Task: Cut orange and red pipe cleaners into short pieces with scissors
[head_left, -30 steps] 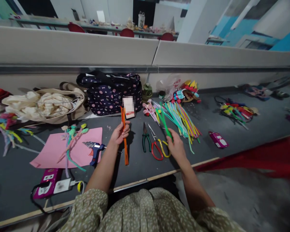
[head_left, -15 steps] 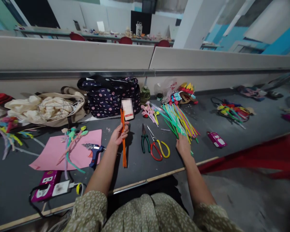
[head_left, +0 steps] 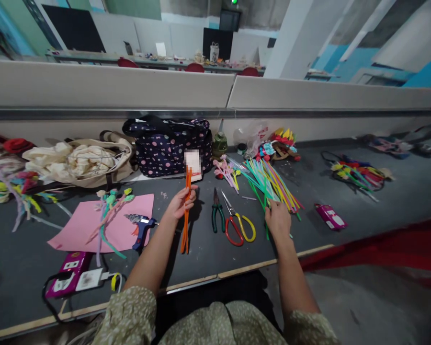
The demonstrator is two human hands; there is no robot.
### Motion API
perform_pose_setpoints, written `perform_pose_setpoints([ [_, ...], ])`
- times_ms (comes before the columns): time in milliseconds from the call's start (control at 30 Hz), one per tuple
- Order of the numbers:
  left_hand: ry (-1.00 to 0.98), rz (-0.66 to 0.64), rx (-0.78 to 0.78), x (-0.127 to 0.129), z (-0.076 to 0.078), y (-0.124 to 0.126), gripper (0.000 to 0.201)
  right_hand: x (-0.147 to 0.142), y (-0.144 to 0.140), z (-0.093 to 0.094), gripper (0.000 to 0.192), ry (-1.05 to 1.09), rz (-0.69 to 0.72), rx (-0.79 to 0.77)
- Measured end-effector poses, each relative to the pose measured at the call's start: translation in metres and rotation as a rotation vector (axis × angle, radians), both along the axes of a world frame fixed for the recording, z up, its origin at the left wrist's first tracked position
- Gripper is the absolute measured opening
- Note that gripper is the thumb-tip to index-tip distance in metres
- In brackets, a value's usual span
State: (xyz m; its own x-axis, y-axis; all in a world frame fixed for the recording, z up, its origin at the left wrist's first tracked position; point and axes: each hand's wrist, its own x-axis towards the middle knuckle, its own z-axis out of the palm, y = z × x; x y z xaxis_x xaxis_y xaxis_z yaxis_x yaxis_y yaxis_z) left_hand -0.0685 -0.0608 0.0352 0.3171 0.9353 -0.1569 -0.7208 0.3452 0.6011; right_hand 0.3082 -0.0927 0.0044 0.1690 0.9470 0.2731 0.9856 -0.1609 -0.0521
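The cream tote bag (head_left: 79, 163) holds bundled cloth; the left hand (head_left: 180, 203) pinches upright orange pipe cleaners (head_left: 186, 218); the right hand (head_left: 278, 218) presses the fanned pipe-cleaner pile (head_left: 269, 179), grip unclear; bare tabletop (head_left: 208, 249) reaches the near edge.

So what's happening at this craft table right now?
A person sits at a grey table strewn with craft supplies. The left hand holds a few orange pipe cleaners upright, their lower ends on the table. The right hand rests on the near end of a pile of coloured pipe cleaners. Between the hands lie green pliers and red-and-yellow scissors. A blue glue gun and pink paper lie to the left.
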Motion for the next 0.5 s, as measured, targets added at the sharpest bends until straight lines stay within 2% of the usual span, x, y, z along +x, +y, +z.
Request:
perform_pose_setpoints([
  [133, -0.011, 0.009, -0.031, -0.002, -0.001, 0.001, 0.019, -0.009, -0.002, 0.007, 0.035, 0.047, -0.113, -0.066],
  [233, -0.038, 0.011, -0.069, -0.002, 0.000, 0.002, 0.018, -0.015, -0.009, 0.003, 0.041, 0.091, -0.191, -0.105],
  [367, -0.022, -0.002, -0.052, -0.001, 0.002, 0.002, 0.018, -0.018, -0.016, -0.009, 0.051, 0.070, -0.196, -0.104],
  [500, 0.013, -0.006, -0.001, -0.001, 0.001, 0.002, 0.019, -0.016, -0.014, -0.016, 0.034, 0.035, -0.148, -0.112],
])
